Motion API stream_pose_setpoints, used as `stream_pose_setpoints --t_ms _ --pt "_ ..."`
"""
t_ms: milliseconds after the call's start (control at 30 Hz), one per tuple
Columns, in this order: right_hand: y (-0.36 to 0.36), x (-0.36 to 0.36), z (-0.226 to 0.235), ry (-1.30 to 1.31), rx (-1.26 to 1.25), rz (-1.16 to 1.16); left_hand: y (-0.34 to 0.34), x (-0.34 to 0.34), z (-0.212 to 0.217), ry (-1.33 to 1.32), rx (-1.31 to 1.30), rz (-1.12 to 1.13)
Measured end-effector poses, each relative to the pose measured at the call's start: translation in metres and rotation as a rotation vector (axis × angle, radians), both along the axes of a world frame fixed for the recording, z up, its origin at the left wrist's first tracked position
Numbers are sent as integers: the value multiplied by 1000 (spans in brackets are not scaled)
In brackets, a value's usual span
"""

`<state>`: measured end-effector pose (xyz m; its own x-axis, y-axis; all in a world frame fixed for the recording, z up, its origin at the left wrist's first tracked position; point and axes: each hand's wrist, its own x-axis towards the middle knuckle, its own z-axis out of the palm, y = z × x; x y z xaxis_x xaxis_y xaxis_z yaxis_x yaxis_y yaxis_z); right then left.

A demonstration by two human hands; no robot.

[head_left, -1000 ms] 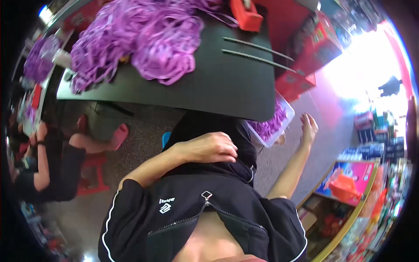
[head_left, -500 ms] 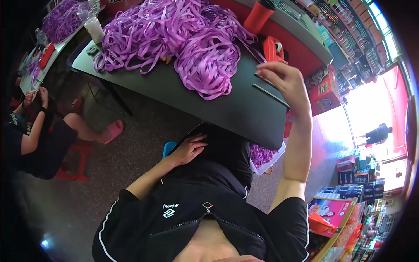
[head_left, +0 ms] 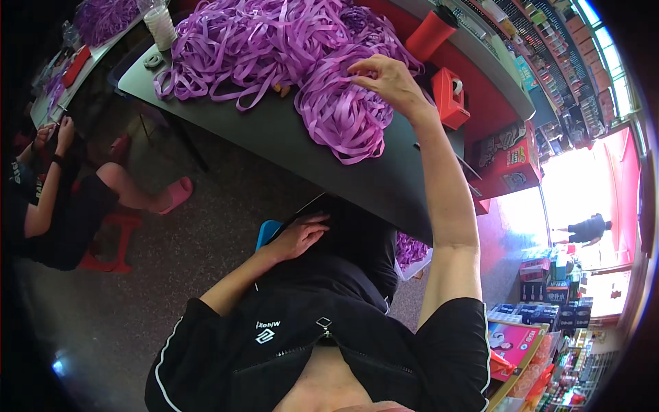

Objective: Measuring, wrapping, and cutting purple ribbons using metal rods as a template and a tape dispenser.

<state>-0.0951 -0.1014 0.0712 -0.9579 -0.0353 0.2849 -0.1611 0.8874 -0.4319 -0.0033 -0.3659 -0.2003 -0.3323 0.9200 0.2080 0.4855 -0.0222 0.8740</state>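
A big tangled heap of purple ribbon (head_left: 254, 51) covers the far part of the dark table, and a looser bundle of purple ribbon (head_left: 347, 127) spills toward the near edge. My right hand (head_left: 391, 82) reaches over this bundle, fingers bent and thumb a little apart; no held thing shows between them. Whether the fingertips touch the ribbon is hard to tell. My left hand (head_left: 300, 235) lies on my thigh below the table edge, fingers stretched out and holding nothing. Beneath my right forearm, a thin dark rod (head_left: 469, 166) is mostly hidden.
At the table's (head_left: 274, 141) far right stand a red tape dispenser (head_left: 449, 99) and a red cylinder (head_left: 431, 33). A stack of white cups (head_left: 159, 27) and a tape roll (head_left: 152, 61) are at the left. Another person (head_left: 51, 199) sits left, near a red stool (head_left: 113, 240).
My right hand has moved left and away from me, from beside the tape dispenser to over the ribbon bundle. My left hand stays on the thigh. The view has shifted slightly.
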Motion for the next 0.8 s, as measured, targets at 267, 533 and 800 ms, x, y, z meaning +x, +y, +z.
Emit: stream_pose_setpoints --t_ms 267,533,800 --pt "3 -13 -22 130 99 55 -1 -1 -4 33 27 29" --pt "-31 30 26 450 -272 -27 -4 -1 12 -74 -63 8" --pt "-61 194 39 653 -466 60 8 8 129 -763 -145 -315"
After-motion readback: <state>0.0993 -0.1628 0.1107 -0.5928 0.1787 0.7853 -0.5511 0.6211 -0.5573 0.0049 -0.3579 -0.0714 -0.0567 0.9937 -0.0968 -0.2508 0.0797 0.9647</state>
